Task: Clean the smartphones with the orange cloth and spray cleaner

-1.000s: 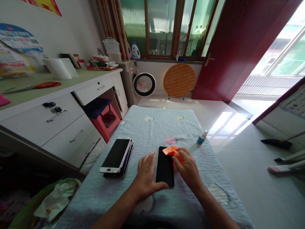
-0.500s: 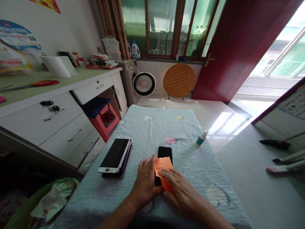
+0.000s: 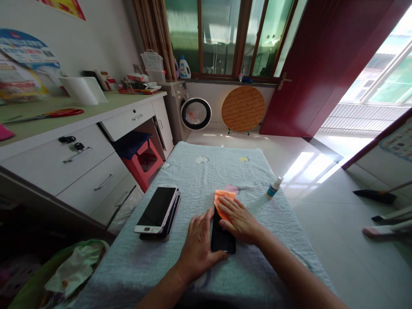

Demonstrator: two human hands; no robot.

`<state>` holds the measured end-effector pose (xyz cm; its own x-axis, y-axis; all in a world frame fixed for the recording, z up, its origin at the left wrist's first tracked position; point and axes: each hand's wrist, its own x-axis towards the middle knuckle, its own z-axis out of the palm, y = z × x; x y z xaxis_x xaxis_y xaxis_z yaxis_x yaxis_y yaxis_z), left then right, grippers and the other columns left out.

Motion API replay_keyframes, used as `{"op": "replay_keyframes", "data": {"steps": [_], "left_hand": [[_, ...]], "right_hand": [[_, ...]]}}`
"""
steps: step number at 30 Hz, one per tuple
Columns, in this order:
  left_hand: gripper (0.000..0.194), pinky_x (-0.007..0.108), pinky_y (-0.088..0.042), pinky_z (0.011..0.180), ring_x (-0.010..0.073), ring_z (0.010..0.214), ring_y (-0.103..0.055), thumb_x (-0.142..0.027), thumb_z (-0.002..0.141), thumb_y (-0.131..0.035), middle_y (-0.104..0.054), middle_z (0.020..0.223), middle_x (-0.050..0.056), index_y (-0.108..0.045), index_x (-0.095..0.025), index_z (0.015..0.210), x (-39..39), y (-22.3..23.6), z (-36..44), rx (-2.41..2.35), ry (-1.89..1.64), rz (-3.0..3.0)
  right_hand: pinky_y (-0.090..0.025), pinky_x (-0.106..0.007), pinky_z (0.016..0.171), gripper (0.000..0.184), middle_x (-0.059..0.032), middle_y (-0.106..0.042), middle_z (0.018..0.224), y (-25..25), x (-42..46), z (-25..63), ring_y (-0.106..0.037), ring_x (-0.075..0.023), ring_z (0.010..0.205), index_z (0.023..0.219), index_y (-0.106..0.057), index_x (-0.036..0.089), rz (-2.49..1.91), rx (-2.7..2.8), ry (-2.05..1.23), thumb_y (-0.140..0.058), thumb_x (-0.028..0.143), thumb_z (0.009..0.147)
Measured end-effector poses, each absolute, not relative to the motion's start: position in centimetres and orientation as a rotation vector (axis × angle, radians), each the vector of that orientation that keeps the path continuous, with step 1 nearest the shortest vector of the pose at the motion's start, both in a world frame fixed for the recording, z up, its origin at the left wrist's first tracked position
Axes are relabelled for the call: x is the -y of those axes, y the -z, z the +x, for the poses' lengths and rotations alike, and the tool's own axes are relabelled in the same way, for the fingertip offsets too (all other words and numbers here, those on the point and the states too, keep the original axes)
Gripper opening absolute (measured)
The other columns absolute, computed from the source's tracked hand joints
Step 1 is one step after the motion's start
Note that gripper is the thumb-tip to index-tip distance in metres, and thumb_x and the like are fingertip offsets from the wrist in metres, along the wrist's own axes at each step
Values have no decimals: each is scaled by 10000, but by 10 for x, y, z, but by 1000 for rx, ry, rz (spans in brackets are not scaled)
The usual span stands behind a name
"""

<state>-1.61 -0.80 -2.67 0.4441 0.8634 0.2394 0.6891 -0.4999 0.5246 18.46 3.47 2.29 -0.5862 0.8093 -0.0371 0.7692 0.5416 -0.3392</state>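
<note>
A black smartphone (image 3: 222, 236) lies flat on the cloth-covered table. My left hand (image 3: 198, 242) steadies it, fingers along its left side and thumb at its bottom edge. Pressed over the phone's upper part is an orange cloth (image 3: 224, 195), held under the fingers of my right hand (image 3: 240, 219). The cloth and hand hide the phone's top. To the left rests a stack of phones, with a white-framed smartphone (image 3: 157, 208) on top and a dark one showing beneath. A small spray bottle (image 3: 274, 188) with a white cap stands at the right.
A pale blue quilted cover (image 3: 193, 176) drapes over the table. At left are a white drawer desk (image 3: 86, 171) with red-handled scissors (image 3: 64, 113), and a red stool (image 3: 143, 161). A bag-lined bin (image 3: 74, 270) sits at lower left.
My right hand has slid the orange cloth up the phone toward its far end, uncovering the lower screen. My left hand stays at the phone's left side.
</note>
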Motion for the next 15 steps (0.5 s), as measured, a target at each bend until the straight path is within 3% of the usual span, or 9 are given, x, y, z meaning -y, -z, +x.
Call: {"op": "replay_keyframes", "data": {"steps": [5,9,15], "left_hand": [[1234,653,-226,1093,403,1359,-347,-578,653,-763,-353,1488,208,50,-218,1510,7,27,-16,-1312,-721,2352],[1247,608,-288,1082,401,1368,-319,-652,642,-738,-312,1487,222,40,-205,1508,7,28,-15,-1322,-850,2333],[1090,574,-281,1103,383,1407,-246,-562,758,-667,-235,1522,217,23,-186,1513,9,30,-16,-1328,-899,2365]], "right_hand": [[-158,-449,1188,576,-111,-280,1562,-22,-37,175,-179,-222,1462,1489,-324,158,-1330,2623,-511,-383,436,988],[-146,-438,1197,586,-91,-291,1562,-27,-19,169,-176,-216,1463,1501,-300,181,-1215,2654,-600,-436,390,970],[-139,-433,1200,611,-71,-259,1575,-36,10,169,-167,-227,1465,1512,-276,220,-1132,2659,-766,-472,374,955]]}}
